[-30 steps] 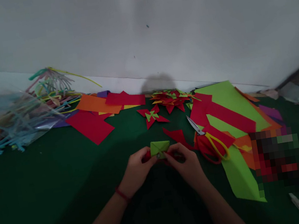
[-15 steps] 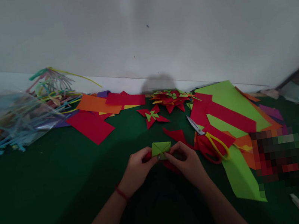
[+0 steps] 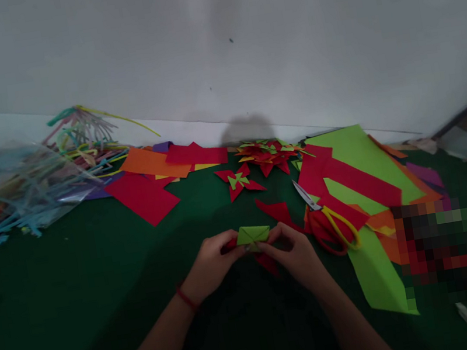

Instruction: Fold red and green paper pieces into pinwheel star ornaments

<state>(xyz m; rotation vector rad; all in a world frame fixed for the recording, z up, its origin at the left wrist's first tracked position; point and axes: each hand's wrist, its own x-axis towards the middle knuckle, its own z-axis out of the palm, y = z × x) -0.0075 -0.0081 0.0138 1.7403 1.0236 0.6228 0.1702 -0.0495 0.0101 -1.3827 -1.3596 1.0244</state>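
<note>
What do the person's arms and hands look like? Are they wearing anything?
Both forearms are bare, with no sleeves in view. The left hand has a thin red string band around its wrist. The right hand shows no glove, ring or band. The light is too dim to see the fingernails.

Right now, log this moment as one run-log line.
left hand: grip on folded green-and-red paper piece | right hand: grip on same piece | scissors: on paper sheets, right | finished pinwheel: beyond, on green table
</note>
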